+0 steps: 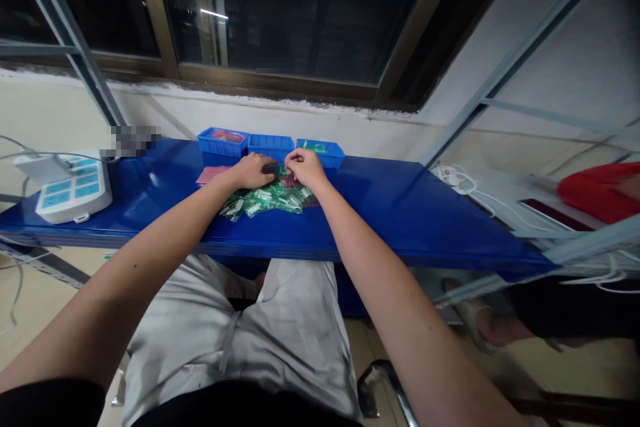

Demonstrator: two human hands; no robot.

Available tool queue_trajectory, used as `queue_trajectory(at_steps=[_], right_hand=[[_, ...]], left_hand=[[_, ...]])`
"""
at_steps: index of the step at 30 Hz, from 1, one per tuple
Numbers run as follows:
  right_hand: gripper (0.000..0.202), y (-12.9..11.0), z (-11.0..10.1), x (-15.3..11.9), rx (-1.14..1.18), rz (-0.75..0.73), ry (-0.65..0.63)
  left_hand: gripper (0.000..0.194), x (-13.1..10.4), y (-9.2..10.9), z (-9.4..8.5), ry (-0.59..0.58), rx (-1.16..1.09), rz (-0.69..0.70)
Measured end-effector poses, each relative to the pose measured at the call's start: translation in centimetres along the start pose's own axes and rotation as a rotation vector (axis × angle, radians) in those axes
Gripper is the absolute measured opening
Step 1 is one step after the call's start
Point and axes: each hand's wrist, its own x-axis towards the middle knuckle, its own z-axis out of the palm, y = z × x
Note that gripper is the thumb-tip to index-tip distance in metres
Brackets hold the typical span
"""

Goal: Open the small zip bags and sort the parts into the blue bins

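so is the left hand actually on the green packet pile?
Touching. The head view shows the left hand resting on the top edge of the pile of green packets on the blue shelf, no gap visible between them.

No readable text anywhere in frame. Small green packets (pixel 267 199) at centre carry white labels, print too small to make out. Power strip (pixel 70 190) at left of the worktop (pixel 400 207) has light-blue panels, no legible markings. One patch on the wall at upper left, just above the worktop edge, is pixelated, nothing to read there. Blue bins (pixel 271 145) at the back show no labels or numbers facing the camera.
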Motion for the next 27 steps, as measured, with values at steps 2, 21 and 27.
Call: queue_trajectory(at_steps=[2,21,27], right_hand=[[0.005,0.0,0.0,0.0,-0.008,-0.001,-0.003],[0.011,0.1,0.1,0.5,0.051,-0.078,0.185],[0.009,-0.2,0.5,0.2,0.106,0.033,0.030]], left_hand=[[0.045,0.0,0.1,0.0,-0.060,0.064,0.086],[0.012,0.0,2.3,-0.7,0.163,-0.094,0.039],[0.019,0.3,2.4,-0.9,0.233,-0.330,-0.176]])
